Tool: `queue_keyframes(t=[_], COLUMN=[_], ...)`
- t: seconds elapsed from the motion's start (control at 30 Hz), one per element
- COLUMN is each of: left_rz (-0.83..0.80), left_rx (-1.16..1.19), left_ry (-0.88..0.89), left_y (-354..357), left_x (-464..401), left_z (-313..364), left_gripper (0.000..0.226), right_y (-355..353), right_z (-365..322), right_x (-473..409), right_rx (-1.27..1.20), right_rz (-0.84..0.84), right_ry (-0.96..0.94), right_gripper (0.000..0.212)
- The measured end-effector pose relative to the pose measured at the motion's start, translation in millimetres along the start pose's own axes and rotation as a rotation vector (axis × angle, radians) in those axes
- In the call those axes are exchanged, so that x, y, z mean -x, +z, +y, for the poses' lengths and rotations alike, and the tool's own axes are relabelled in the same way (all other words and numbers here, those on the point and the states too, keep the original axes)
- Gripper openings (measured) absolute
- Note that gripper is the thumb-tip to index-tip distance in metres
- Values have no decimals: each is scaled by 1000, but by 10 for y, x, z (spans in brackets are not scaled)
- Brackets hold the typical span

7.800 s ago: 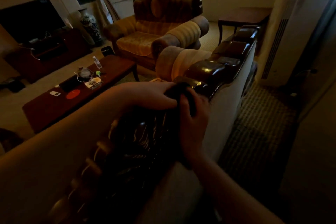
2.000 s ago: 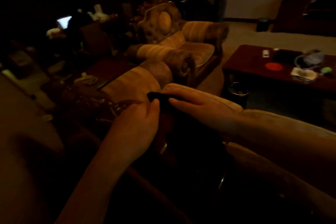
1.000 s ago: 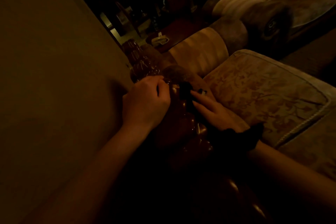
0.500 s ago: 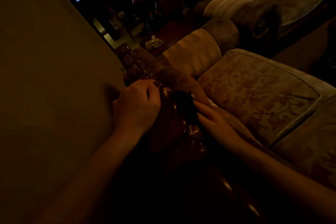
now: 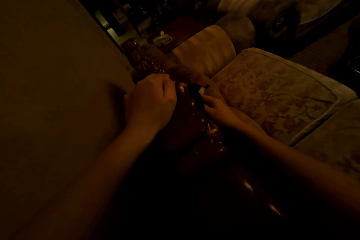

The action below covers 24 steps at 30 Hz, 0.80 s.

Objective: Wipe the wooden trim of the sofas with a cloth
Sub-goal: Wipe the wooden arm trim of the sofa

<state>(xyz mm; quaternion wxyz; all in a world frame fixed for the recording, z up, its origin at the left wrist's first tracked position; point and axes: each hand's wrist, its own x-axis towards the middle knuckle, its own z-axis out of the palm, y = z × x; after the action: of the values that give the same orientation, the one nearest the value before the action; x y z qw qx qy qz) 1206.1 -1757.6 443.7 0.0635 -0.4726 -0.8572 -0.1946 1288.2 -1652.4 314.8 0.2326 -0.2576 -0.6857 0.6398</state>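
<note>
1. Glossy wooden trim runs along the sofa back, centre frame.
2. Left hand curls closed over it at 9 o'clock.
3. Right hand pinches the dark cloth against it at 3 o'clock, beside the patterned cushion.

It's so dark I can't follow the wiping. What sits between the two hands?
In the head view, the glossy wooden trim runs between the left hand and right hand, with the dark cloth bunched against it by the right fingers.

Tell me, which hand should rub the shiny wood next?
Probably the right hand: its fingers press the dark cloth against the glossy wooden trim. The left hand grips the trim; any cloth in it is hidden.
</note>
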Motion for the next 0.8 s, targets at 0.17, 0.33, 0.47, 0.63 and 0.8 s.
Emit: queue_keyframes(t=[0.17,0.33,0.47,0.63,0.8], left_rz=[8,-36,-54,-63,7], left_rx=[0,-58,-57,-88,-27], left_ry=[55,77,109,200,494], left_y=[3,2,-24,-3,31], left_x=[0,-24,-25,1,23], left_z=[0,-19,-38,-36,-118], left_gripper=[47,30,32,35,33], right_y=[-80,-102,-8,433,420], right_z=[-114,-686,-1029,-800,-890], right_x=[691,675,801,1616,1285], right_rx=[-263,-126,366,682,581], right_rz=[60,92,211,326,586], right_ry=[-129,-236,-281,-289,-120], right_gripper=[30,33,34,38,22])
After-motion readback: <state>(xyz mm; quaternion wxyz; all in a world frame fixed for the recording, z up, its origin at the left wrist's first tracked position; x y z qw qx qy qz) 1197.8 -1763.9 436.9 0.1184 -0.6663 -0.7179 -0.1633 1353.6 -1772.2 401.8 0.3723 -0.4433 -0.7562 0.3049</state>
